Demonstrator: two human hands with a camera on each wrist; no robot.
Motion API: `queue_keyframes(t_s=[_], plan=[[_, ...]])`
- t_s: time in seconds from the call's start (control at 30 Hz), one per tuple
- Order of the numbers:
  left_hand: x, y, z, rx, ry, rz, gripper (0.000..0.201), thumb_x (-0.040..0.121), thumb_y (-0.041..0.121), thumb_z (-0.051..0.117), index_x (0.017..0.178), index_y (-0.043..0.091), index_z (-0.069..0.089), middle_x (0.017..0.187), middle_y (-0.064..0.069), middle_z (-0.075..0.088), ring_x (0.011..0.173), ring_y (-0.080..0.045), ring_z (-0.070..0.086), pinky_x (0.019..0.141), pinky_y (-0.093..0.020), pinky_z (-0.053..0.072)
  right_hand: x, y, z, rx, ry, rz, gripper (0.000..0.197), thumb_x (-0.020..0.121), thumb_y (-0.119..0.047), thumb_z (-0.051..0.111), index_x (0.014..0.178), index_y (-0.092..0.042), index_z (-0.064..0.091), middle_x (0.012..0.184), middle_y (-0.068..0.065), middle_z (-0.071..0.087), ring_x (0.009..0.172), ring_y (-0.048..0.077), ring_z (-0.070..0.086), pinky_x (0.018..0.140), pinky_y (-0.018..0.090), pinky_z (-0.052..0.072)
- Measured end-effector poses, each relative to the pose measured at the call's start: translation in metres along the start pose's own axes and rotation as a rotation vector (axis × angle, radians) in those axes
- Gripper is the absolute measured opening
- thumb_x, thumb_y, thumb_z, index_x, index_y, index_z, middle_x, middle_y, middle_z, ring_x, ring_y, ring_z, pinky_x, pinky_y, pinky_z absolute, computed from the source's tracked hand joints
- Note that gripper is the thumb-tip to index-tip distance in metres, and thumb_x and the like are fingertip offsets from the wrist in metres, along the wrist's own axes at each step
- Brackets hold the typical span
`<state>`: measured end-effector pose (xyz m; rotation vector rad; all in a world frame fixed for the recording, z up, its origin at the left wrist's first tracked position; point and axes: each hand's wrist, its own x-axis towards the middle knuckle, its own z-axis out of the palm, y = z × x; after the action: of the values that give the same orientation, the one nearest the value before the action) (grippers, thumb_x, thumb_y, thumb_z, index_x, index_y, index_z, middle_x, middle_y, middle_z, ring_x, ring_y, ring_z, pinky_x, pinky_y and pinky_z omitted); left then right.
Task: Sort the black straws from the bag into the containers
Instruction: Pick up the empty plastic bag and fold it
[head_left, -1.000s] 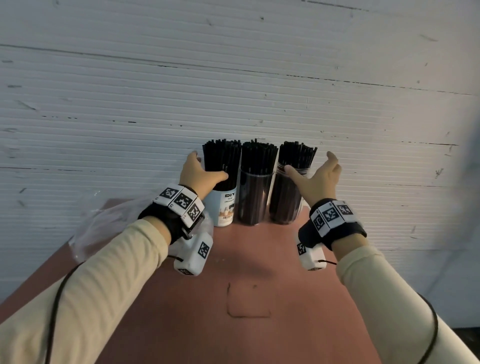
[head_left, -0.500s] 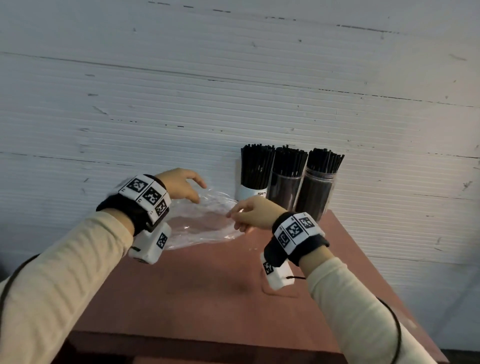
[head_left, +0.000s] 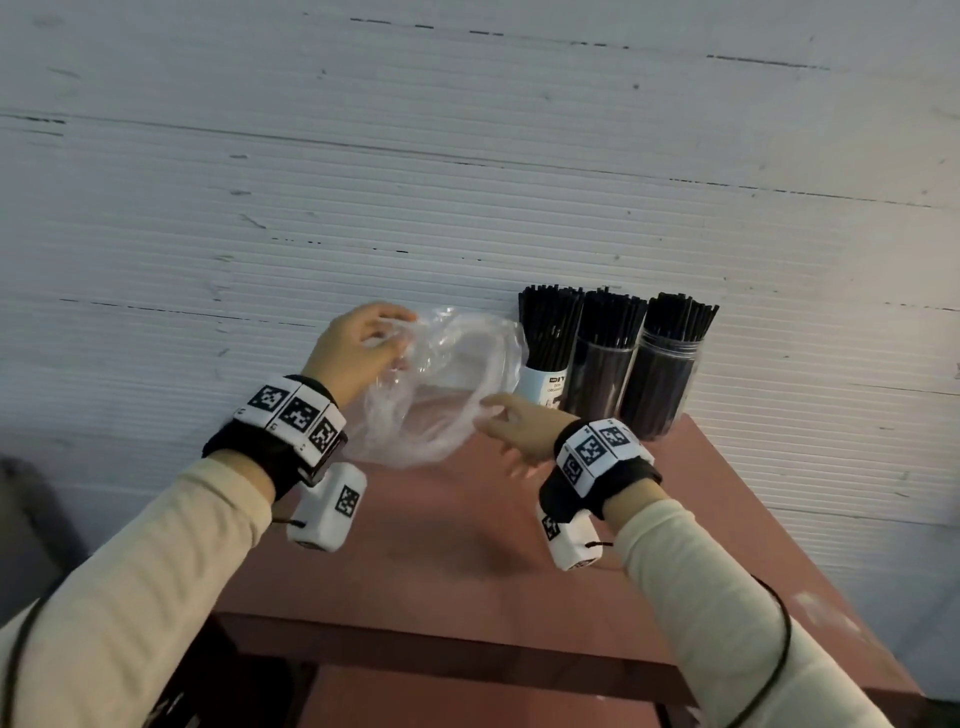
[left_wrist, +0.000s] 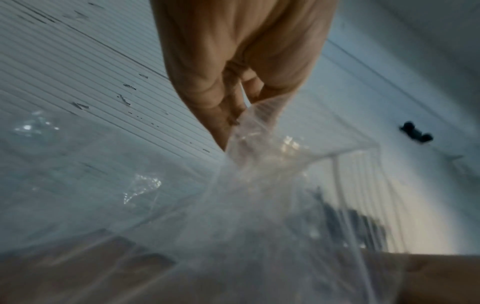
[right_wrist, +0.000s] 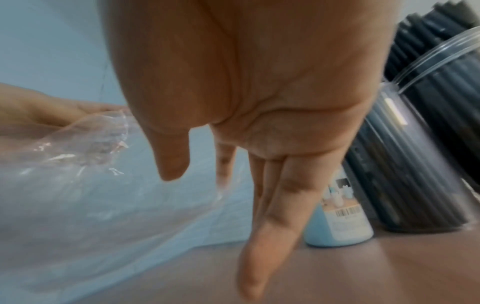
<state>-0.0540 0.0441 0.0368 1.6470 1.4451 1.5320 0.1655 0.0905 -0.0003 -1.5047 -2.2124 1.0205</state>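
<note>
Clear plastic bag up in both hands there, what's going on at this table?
The left hand grips the clear plastic bag by its top, lifted above the red table. The right hand pinches its lower right edge. The bag looks empty. Three containers by the wall stand packed with black straws, so sorting seems done.
</note>
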Motion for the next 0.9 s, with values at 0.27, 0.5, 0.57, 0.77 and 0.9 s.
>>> queue_keyframes(t_s=[0.27,0.5,0.57,0.77,0.9], plan=[[-0.032,0.028,0.026,-0.227,0.114,0.112,0.030,0.090,0.011,0.065,0.117,0.023,0.062,0.109,0.001,0.071,0.089,-0.019,0.072,0.084,-0.035,0.058,-0.039,-0.013,-0.025,0.466,0.361,-0.422,0.047,0.095,-0.014,0.057,0.134,-0.020,0.032,0.103,0.005,0.063,0.089,0.010,0.065,0.076,0.018,0.054],[-0.048,0.048,0.075,-0.128,0.138,0.170,0.032,0.092,0.013,0.060,0.117,0.033,0.064,0.117,0.018,0.064,0.095,0.002,0.064,0.084,-0.015,0.053,-0.084,-0.033,-0.022,0.298,0.476,-0.754,0.062,0.094,-0.023,0.060,0.137,-0.048,0.023,0.139,-0.024,0.035,0.128,-0.007,0.038,0.102,0.017,0.039],[-0.057,0.055,0.088,-0.152,0.082,0.199,0.033,0.092,0.012,0.061,0.117,0.033,0.065,0.118,0.013,0.067,0.090,-0.003,0.068,0.081,-0.020,0.055,-0.090,-0.035,-0.025,0.165,0.505,-0.743,0.060,0.096,-0.030,0.057,0.143,-0.049,0.025,0.141,-0.012,0.037,0.118,-0.020,0.029,0.096,-0.001,0.026],[-0.063,0.064,0.090,-0.114,-0.246,0.277,0.038,0.093,0.008,0.058,0.128,0.023,0.058,0.129,0.004,0.063,0.115,-0.007,0.060,0.098,-0.025,0.049,-0.104,-0.017,-0.039,0.170,0.585,-0.663,0.053,0.094,-0.017,0.060,0.142,-0.032,0.043,0.143,-0.014,0.046,0.136,-0.001,0.035,0.115,0.028,0.028],[-0.066,0.069,0.069,-0.073,-0.006,0.305,0.025,0.088,0.009,0.064,0.109,0.022,0.062,0.107,0.006,0.067,0.096,-0.009,0.065,0.084,-0.022,0.052,-0.131,-0.004,-0.049,0.268,0.599,-0.644,0.052,0.092,-0.009,0.062,0.139,-0.027,0.047,0.142,-0.021,0.046,0.133,-0.010,0.035,0.112,0.020,0.028]])
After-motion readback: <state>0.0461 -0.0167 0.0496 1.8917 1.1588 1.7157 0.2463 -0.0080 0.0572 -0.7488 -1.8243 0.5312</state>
